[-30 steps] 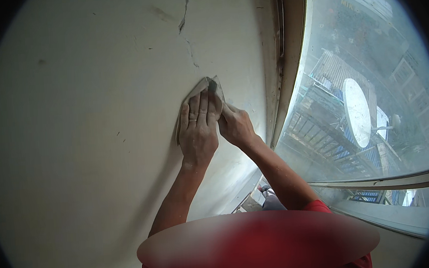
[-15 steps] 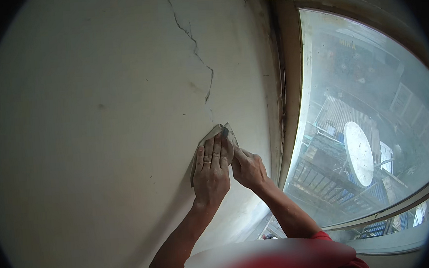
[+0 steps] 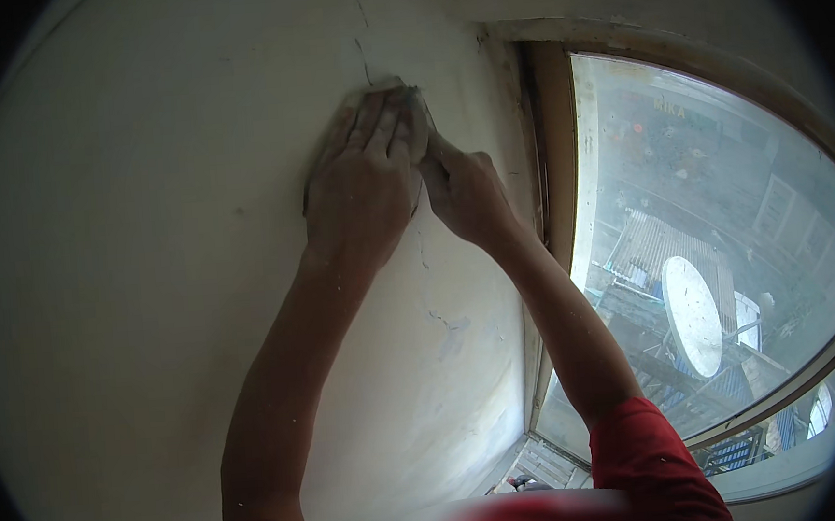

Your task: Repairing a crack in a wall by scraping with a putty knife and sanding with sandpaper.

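Both my hands are raised against a pale wall (image 3: 198, 305), over a thin dark crack (image 3: 363, 61). My left hand (image 3: 363, 167) lies flat with its fingers pointing up, pressing a thin grey-brown flat piece (image 3: 315, 185) to the wall. The piece sticks out past the hand on the left and at the fingertips; its exact kind cannot be made out. Beside it on the right, my right hand (image 3: 471, 194) is closed with the index finger and thumb at the piece's right edge. The left hand covers most of the piece and part of the crack.
To the right stands a window with a brown wooden frame (image 3: 554, 135). Through its glass a white satellite dish (image 3: 693, 317) and a corrugated roof (image 3: 668, 238) show outside. Below the hands, fainter crack traces and a pale smeared patch (image 3: 454, 335) mark the wall.
Both hands have travelled up the wall with the flat piece, over the upper part of the crack. More of my forearms shows, and the view has shifted upward.
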The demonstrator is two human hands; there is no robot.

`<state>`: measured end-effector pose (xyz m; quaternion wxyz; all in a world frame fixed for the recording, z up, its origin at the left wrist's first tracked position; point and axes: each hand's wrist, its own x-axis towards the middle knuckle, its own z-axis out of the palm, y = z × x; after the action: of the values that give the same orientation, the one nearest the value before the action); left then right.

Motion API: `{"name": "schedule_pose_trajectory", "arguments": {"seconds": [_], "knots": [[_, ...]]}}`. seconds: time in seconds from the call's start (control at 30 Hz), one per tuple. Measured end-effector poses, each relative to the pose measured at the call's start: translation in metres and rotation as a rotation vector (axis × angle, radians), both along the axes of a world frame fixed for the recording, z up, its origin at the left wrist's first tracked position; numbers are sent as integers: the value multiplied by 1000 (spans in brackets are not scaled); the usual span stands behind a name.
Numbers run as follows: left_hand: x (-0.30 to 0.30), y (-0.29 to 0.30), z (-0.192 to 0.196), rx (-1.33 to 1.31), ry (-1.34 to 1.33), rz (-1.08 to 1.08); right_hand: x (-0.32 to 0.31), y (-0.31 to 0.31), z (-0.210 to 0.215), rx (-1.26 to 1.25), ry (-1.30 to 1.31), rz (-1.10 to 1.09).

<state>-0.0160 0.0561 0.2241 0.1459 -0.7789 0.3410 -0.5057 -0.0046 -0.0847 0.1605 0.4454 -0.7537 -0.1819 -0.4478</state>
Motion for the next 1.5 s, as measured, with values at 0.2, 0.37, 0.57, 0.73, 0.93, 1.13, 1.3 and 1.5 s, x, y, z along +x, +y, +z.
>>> {"name": "schedule_pose_trajectory", "arguments": {"seconds": [0.2,0.37,0.57,0.73,0.93,1.13,1.3,1.5], "knots": [[-26,14,-120,47,191,50,-31,16,-130,25,217,72],[9,-12,-1,-29,-74,-23,-8,-2,10,53,76,-58],[16,-25,139,68,-89,112,18,-17,142,65,-4,-83],[19,-3,40,-21,-86,-7,7,-5,54,-16,91,-23],[15,-18,5,12,-44,-12,-2,-15,13,-6,34,-68],[14,-24,180,51,-97,162,18,-30,182,-119,-114,-107],[16,-14,99,96,-181,28,14,-31,106,-148,24,-113],[-13,-1,-119,-41,289,-72,-29,-5,-123,-11,200,9]]}}
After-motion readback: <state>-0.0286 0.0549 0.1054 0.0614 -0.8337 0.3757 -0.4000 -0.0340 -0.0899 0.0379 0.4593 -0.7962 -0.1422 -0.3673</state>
